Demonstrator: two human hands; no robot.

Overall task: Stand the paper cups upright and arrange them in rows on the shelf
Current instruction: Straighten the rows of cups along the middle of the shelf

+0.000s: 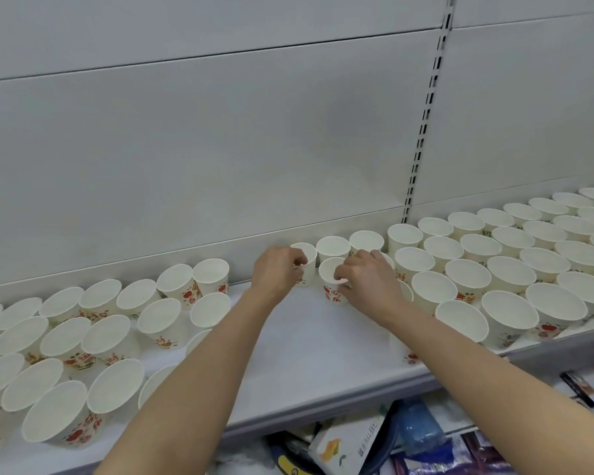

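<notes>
White shelf (299, 341), cups (467, 275) flanking both hands.

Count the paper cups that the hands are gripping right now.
2. The left hand pinches the rim of the back-row cup by the back panel; the right hand grips the second-row cup just in front of it. Both stand upright on the shelf.

Two bare forearms enter from the bottom of the frame, one at lower centre-left and one at lower right, and narrow toward the wrists near the middle. No sleeve shows on either arm as far as the frame edge. The left hand (274, 269) and the right hand (369, 282) are bare. The fingers (342, 271) have short nails.
</notes>
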